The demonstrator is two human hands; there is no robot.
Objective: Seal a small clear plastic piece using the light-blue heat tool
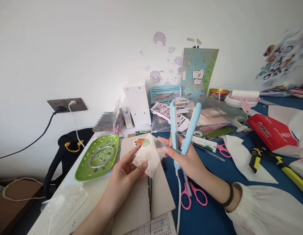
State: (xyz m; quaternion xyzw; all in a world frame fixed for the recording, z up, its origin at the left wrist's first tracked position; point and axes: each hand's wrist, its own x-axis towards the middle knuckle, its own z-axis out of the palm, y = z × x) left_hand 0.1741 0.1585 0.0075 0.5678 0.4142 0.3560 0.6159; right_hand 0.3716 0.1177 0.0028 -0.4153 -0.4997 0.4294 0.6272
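My left hand [128, 174] pinches a piece of clear plastic film [147, 156] between thumb and fingers, its index finger pointing to an orange-and-green sticker [143, 142]. Whether the sticker is in the film or beneath it, I cannot tell. A light blue mini hair straightener [177, 140] stands upright in my right hand [184, 158], its two plates apart. The right fingertips reach to the film's edge. Under my left hand lies a pale board [163, 195] with slim dark tweezers [150, 199] on it. Pink-handled scissors [201, 197] rest below my right wrist.
On the left sits a green plate [80, 169] with a ring in it. A white cord [178, 199] runs down from the straightener. Utility knife [255, 159], red packet [271, 132] and pink scissors crowd the right. Sticker sheets [163, 112] and a pouch [165, 93] lie behind.
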